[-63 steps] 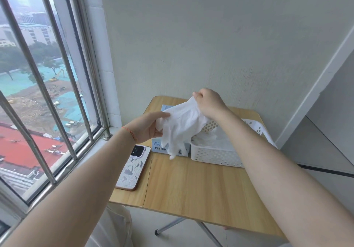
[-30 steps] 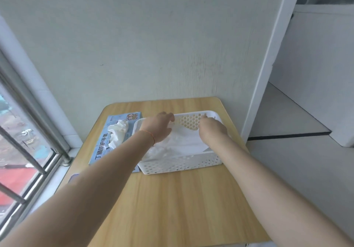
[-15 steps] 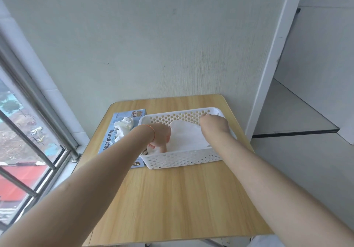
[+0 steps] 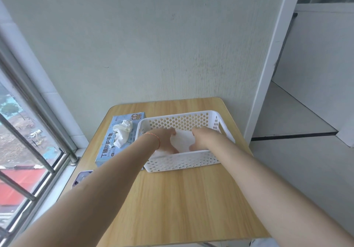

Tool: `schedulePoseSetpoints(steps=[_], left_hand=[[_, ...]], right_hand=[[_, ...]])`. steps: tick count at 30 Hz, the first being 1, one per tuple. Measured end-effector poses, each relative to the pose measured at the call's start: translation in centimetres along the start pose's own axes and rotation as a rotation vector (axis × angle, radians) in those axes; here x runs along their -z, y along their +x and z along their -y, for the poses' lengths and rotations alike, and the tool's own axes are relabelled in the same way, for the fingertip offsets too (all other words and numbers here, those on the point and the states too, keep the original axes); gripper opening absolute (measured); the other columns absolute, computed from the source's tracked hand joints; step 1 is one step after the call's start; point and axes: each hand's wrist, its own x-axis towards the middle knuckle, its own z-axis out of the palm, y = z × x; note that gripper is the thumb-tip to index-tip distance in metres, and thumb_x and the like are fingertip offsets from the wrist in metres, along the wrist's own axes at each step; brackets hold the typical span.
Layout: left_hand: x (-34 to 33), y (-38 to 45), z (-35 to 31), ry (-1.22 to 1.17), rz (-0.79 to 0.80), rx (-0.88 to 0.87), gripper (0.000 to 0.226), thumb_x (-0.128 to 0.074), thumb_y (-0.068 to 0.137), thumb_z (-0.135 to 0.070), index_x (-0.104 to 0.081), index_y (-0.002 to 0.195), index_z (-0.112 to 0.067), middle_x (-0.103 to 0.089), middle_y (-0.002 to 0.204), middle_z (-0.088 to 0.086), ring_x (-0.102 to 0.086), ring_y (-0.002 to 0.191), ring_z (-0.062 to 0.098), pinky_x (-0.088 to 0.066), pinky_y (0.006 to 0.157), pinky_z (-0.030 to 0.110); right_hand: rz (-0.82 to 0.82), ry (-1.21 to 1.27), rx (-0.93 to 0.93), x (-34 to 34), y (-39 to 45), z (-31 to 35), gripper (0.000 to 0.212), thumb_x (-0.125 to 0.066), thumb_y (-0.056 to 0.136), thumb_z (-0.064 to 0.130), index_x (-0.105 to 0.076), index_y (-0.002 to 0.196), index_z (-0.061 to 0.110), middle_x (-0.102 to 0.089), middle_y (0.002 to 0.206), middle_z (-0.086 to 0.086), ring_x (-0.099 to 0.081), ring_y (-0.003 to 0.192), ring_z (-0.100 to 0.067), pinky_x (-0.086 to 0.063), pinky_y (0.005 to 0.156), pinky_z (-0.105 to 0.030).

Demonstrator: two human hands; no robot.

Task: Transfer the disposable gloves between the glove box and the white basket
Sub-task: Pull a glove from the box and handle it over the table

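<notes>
The white basket [image 4: 183, 161] stands on the wooden table, right of the blue glove box [image 4: 111, 147]. A crumpled white glove [image 4: 122, 132] sticks out of the box's top opening. Inside the basket lies a flat white glove [image 4: 183, 140]. My left hand [image 4: 165, 140] holds its left edge and my right hand [image 4: 204, 137] holds its right edge, with thumbs and fingers curled around the sheet. Both hands are low inside the basket, and the fingertips are partly hidden by its near wall.
A phone in a pale purple case [image 4: 81, 177] lies at the table's left edge, partly under my left forearm. The wall is close behind the table [image 4: 182, 208], and a barred window [image 4: 28, 132] is on the left.
Two seconds ago both hands held the glove up above the box. They lowered it into the basket, and in the last half second they came closer together over it.
</notes>
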Motion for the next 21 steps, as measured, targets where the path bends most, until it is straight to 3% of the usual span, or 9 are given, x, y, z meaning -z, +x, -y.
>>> schedulePoseSetpoints(steps=[3,5,8,10,13,15,18,21], left_hand=[[-0.5,0.7,0.7,-0.153,0.154,0.016,0.085,-0.067,0.082,-0.047,-0.021,0.152,-0.035,-0.052,0.079,-0.002,-0.046,0.053,0.014,-0.04,0.051,0.023],[-0.5,0.9,1.2,-0.268,0.18,0.006,0.086,-0.069,0.081,-0.041,-0.021,0.151,-0.038,-0.047,0.069,-0.004,-0.04,0.046,0.013,-0.038,0.049,0.023],[0.6,0.4,2.0,-0.377,-0.068,-0.061,0.056,-0.07,0.085,-0.034,-0.046,0.135,-0.034,-0.059,0.087,-0.004,-0.057,0.054,0.013,-0.053,0.055,0.025],[1.5,-0.2,2.9,-0.47,-0.332,-0.079,0.025,-0.064,0.088,-0.028,-0.062,0.113,-0.031,-0.057,0.08,-0.008,-0.056,0.058,0.012,-0.049,0.055,0.022],[2.7,-1.3,5.7,-0.547,-0.599,-0.014,0.012,-0.057,0.088,-0.022,-0.068,0.092,-0.026,-0.058,0.07,-0.006,-0.054,0.06,0.012,-0.04,0.053,0.023],[2.8,-1.8,8.1,-0.558,-0.668,0.07,0.012,-0.057,0.088,-0.023,-0.068,0.088,-0.025,-0.062,0.076,-0.003,-0.058,0.066,0.016,-0.048,0.061,0.026],[2.1,-2.8,12.5,-0.546,-0.647,0.195,0.01,-0.058,0.085,-0.022,-0.067,0.087,-0.026,-0.063,0.091,-0.003,-0.059,0.08,0.019,-0.053,0.078,0.032],[0.8,-3.8,15.6,-0.562,-0.552,0.248,0.015,-0.057,0.086,-0.021,-0.068,0.096,-0.022,-0.059,0.098,-0.002,-0.06,0.084,0.019,-0.054,0.077,0.032]], right_hand=[[0.063,-0.043,-0.006,0.1,0.1,-0.1,0.065,-0.061,0.09,0.041,-0.034,0.144,0.015,-0.044,0.137,-0.007,-0.053,0.114,-0.026,-0.045,0.08,-0.033],[0.037,-0.07,-0.002,0.4,0.5,0.2,0.055,-0.06,0.09,0.038,-0.043,0.137,0.014,-0.05,0.131,-0.006,-0.057,0.108,-0.025,-0.048,0.078,-0.033],[-0.124,-0.013,0.045,1.1,1.3,1.2,0.018,-0.055,0.092,0.026,-0.059,0.102,0.012,-0.059,0.097,-0.004,-0.06,0.082,-0.022,-0.043,0.062,-0.029],[-0.232,0.037,0.078,1.7,1.5,2.7,0.013,-0.051,0.091,0.018,-0.052,0.08,0.012,-0.05,0.077,-0.003,-0.049,0.065,-0.02,-0.034,0.052,-0.028],[-0.386,0.112,0.152,2.5,1.5,6.1,0.015,-0.045,0.091,0.015,-0.057,0.083,0.008,-0.057,0.079,-0.004,-0.055,0.07,-0.025,-0.041,0.057,-0.031],[-0.453,0.184,0.208,2.8,1.5,8.4,0.017,-0.043,0.09,0.014,-0.06,0.09,0.011,-0.06,0.088,-0.004,-0.058,0.08,-0.027,-0.044,0.064,-0.032],[-0.444,0.286,0.3,2.5,2.1,12.4,0.016,-0.043,0.09,0.016,-0.059,0.091,0.016,-0.06,0.093,-0.002,-0.057,0.084,-0.025,-0.046,0.068,-0.032],[-0.377,0.293,0.37,2.0,2.5,15.8,0.017,-0.047,0.09,0.022,-0.062,0.088,0.014,-0.062,0.091,-0.003,-0.058,0.085,-0.025,-0.047,0.072,-0.034]])
